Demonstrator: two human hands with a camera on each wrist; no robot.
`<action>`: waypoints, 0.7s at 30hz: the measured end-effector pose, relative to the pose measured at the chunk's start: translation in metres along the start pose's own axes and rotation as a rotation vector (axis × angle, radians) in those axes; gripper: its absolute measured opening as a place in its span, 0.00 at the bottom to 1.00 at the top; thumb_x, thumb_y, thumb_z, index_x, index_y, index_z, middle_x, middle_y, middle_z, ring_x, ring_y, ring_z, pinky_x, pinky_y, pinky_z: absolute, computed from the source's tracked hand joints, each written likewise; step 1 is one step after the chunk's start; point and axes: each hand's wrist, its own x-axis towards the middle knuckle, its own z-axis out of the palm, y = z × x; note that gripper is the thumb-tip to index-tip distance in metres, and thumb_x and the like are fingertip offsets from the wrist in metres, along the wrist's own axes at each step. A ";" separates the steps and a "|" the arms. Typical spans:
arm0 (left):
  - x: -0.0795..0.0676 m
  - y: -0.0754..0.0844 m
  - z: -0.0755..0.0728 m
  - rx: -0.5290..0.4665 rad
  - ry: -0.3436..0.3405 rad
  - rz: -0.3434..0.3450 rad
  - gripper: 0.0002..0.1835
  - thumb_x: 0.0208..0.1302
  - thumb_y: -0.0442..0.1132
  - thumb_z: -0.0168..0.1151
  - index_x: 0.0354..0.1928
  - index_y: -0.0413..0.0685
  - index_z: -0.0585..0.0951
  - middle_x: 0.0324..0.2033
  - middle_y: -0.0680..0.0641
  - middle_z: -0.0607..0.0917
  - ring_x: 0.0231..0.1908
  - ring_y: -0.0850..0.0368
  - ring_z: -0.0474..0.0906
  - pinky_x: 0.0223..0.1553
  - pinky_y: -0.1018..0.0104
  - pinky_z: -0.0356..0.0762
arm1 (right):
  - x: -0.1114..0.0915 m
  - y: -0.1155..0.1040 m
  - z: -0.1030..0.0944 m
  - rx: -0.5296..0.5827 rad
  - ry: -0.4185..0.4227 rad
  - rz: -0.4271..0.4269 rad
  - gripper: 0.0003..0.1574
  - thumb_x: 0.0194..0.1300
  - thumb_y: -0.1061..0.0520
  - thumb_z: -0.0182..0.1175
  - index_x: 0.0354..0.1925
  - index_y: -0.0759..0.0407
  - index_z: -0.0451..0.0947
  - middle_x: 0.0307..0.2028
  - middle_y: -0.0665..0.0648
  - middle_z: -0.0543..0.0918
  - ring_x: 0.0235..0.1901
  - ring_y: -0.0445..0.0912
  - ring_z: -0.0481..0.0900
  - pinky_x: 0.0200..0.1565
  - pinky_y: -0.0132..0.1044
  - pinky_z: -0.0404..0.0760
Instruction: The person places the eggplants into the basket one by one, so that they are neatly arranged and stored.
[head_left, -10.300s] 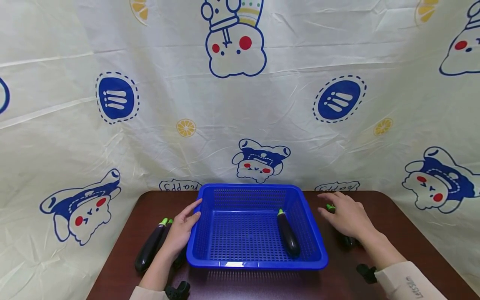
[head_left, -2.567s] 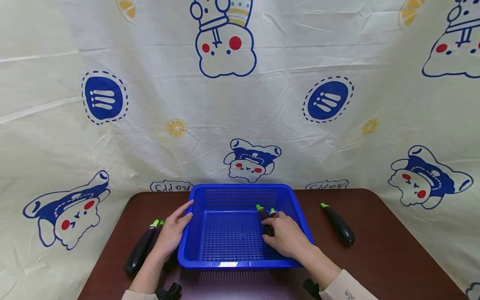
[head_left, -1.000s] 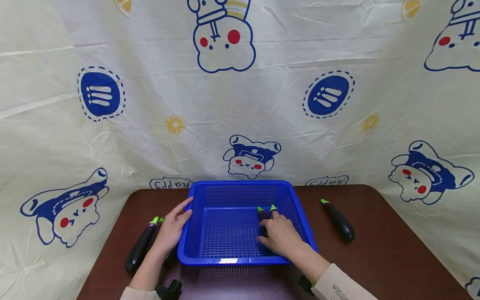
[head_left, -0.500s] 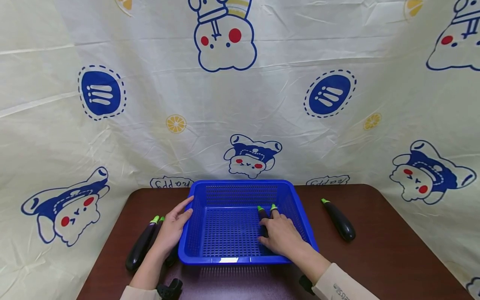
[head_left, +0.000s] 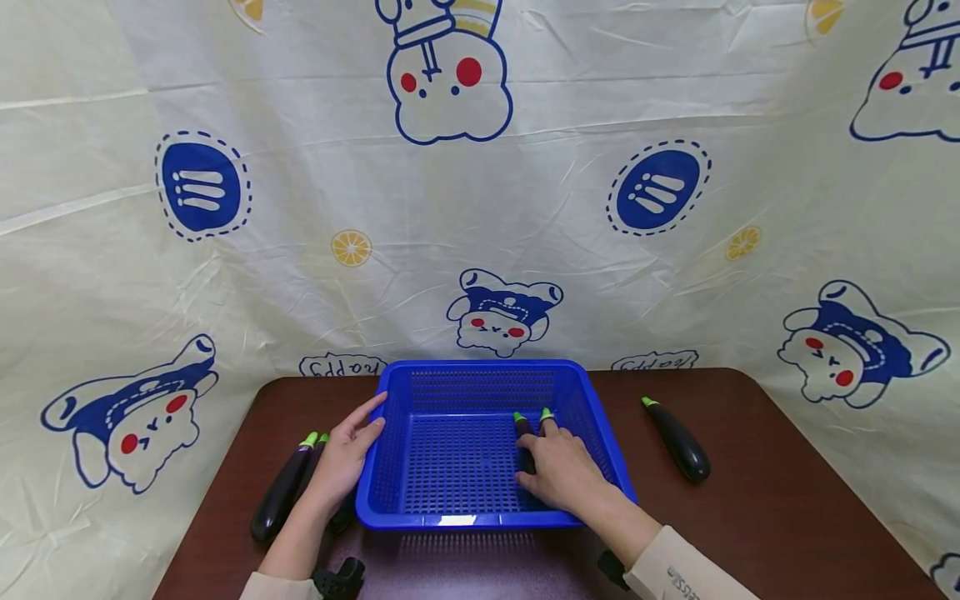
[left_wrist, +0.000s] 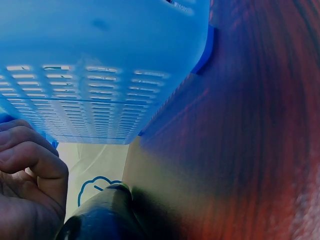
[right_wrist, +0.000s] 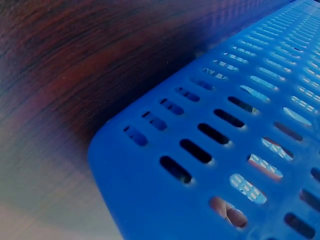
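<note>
A blue plastic basket [head_left: 465, 522] with slotted walls stands mid-table. My left hand [head_left: 347, 454] holds its left rim; in the left wrist view that hand's curled fingers [left_wrist: 32, 157] show beside the basket wall [left_wrist: 100, 40]. Inside the basket, on its right side, two dark eggplants lie side by side. My right hand [head_left: 561, 471] reaches over them, thumb and forefinger about the left eggplant [head_left: 522, 427], another finger on the right eggplant [head_left: 547, 413] by its green stem. Their lower parts are hidden under the hand. The right wrist view shows mostly the basket's outer wall [right_wrist: 150, 195].
One eggplant [head_left: 678, 443] lies on the brown table [head_left: 772, 500] right of the basket. More eggplants [head_left: 281, 496] lie at the left, partly behind my left forearm. A printed cloth [head_left: 420, 192] hangs behind the table's far edge.
Since the oldest frame, my right hand has moved from the table's right side into the basket, where a second eggplant now lies. Over the last second both hands stay nearly still.
</note>
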 end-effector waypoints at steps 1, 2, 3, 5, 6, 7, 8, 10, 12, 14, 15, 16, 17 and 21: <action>0.000 0.001 0.000 -0.004 0.004 -0.004 0.24 0.83 0.43 0.50 0.77 0.56 0.68 0.60 0.28 0.82 0.49 0.38 0.88 0.41 0.54 0.90 | 0.000 0.000 0.000 0.002 0.000 0.000 0.28 0.58 0.46 0.77 0.54 0.55 0.86 0.50 0.65 0.81 0.45 0.57 0.80 0.51 0.58 0.81; 0.000 0.001 0.000 -0.003 0.002 -0.003 0.25 0.83 0.43 0.50 0.77 0.55 0.68 0.60 0.28 0.82 0.49 0.38 0.88 0.41 0.54 0.90 | 0.000 0.000 -0.001 0.004 0.000 0.000 0.28 0.58 0.46 0.77 0.54 0.55 0.86 0.50 0.65 0.81 0.45 0.57 0.80 0.51 0.58 0.81; 0.000 0.001 0.000 -0.002 0.003 -0.003 0.25 0.83 0.43 0.50 0.77 0.55 0.68 0.60 0.28 0.82 0.49 0.38 0.88 0.41 0.54 0.90 | 0.001 0.000 -0.001 0.005 -0.002 0.002 0.28 0.58 0.46 0.77 0.54 0.55 0.86 0.50 0.65 0.81 0.45 0.57 0.81 0.51 0.58 0.81; 0.000 0.003 0.000 0.000 0.000 -0.003 0.24 0.83 0.43 0.50 0.77 0.56 0.68 0.61 0.28 0.82 0.50 0.37 0.88 0.42 0.54 0.90 | 0.001 0.000 -0.002 0.008 -0.007 0.004 0.28 0.58 0.46 0.77 0.54 0.55 0.86 0.50 0.65 0.81 0.46 0.58 0.81 0.51 0.58 0.81; 0.000 0.003 0.000 -0.001 0.002 -0.006 0.24 0.83 0.43 0.50 0.76 0.57 0.69 0.61 0.29 0.82 0.50 0.36 0.88 0.42 0.54 0.90 | 0.001 -0.001 -0.002 0.010 -0.009 0.005 0.28 0.58 0.45 0.77 0.54 0.54 0.86 0.50 0.65 0.81 0.46 0.58 0.81 0.52 0.58 0.81; 0.000 0.004 0.000 -0.005 0.003 -0.011 0.24 0.83 0.43 0.50 0.76 0.58 0.69 0.61 0.29 0.82 0.51 0.36 0.87 0.42 0.54 0.90 | 0.001 -0.001 -0.002 0.010 -0.011 0.006 0.28 0.58 0.45 0.77 0.54 0.54 0.86 0.50 0.65 0.81 0.46 0.58 0.81 0.52 0.58 0.81; 0.000 0.004 0.000 -0.004 0.002 -0.011 0.24 0.82 0.43 0.50 0.76 0.59 0.69 0.61 0.29 0.82 0.51 0.36 0.87 0.42 0.54 0.90 | 0.001 -0.001 -0.003 0.011 -0.012 0.006 0.28 0.58 0.45 0.77 0.54 0.54 0.86 0.51 0.65 0.81 0.46 0.58 0.81 0.52 0.58 0.81; 0.000 0.004 0.000 0.000 0.002 -0.013 0.24 0.82 0.43 0.50 0.76 0.60 0.69 0.61 0.30 0.82 0.51 0.35 0.87 0.43 0.53 0.89 | 0.001 -0.001 -0.003 0.012 -0.012 0.004 0.28 0.58 0.45 0.77 0.54 0.54 0.86 0.51 0.65 0.81 0.46 0.58 0.81 0.51 0.58 0.81; 0.000 0.003 0.000 0.004 0.004 -0.015 0.24 0.82 0.44 0.50 0.76 0.60 0.70 0.60 0.30 0.82 0.51 0.36 0.87 0.43 0.53 0.89 | 0.001 -0.001 -0.003 0.014 -0.009 0.002 0.28 0.58 0.45 0.77 0.54 0.54 0.86 0.51 0.65 0.81 0.46 0.58 0.81 0.51 0.58 0.81; 0.000 0.003 0.000 0.011 0.006 -0.015 0.23 0.82 0.44 0.51 0.75 0.61 0.70 0.60 0.30 0.83 0.50 0.37 0.88 0.42 0.53 0.89 | 0.001 -0.001 -0.004 0.014 -0.004 0.001 0.28 0.58 0.45 0.77 0.54 0.54 0.86 0.51 0.65 0.81 0.46 0.58 0.81 0.51 0.58 0.81; 0.000 0.003 0.000 0.014 0.006 -0.015 0.23 0.82 0.44 0.50 0.75 0.61 0.70 0.60 0.31 0.83 0.50 0.37 0.88 0.42 0.53 0.89 | 0.001 -0.001 -0.004 0.016 -0.003 0.000 0.27 0.58 0.45 0.77 0.54 0.54 0.86 0.51 0.65 0.81 0.47 0.58 0.81 0.51 0.58 0.81; 0.000 0.003 0.000 0.015 0.006 -0.016 0.23 0.82 0.45 0.51 0.75 0.61 0.70 0.59 0.31 0.83 0.50 0.37 0.88 0.42 0.52 0.89 | 0.000 -0.001 -0.004 0.017 -0.001 0.000 0.27 0.58 0.45 0.77 0.54 0.54 0.86 0.51 0.65 0.81 0.47 0.58 0.81 0.52 0.59 0.81; 0.000 0.003 0.000 0.018 0.007 -0.017 0.23 0.82 0.45 0.51 0.75 0.61 0.70 0.59 0.31 0.84 0.50 0.38 0.88 0.43 0.52 0.89 | 0.000 -0.001 -0.004 0.018 0.001 0.000 0.27 0.58 0.45 0.77 0.54 0.54 0.86 0.52 0.65 0.81 0.48 0.58 0.81 0.52 0.59 0.81; -0.001 0.002 0.000 0.002 -0.002 -0.024 0.23 0.82 0.45 0.51 0.75 0.62 0.70 0.59 0.31 0.83 0.49 0.38 0.88 0.43 0.52 0.89 | 0.000 0.001 -0.002 0.024 0.013 -0.002 0.27 0.59 0.45 0.76 0.54 0.54 0.86 0.53 0.65 0.81 0.49 0.59 0.81 0.53 0.60 0.80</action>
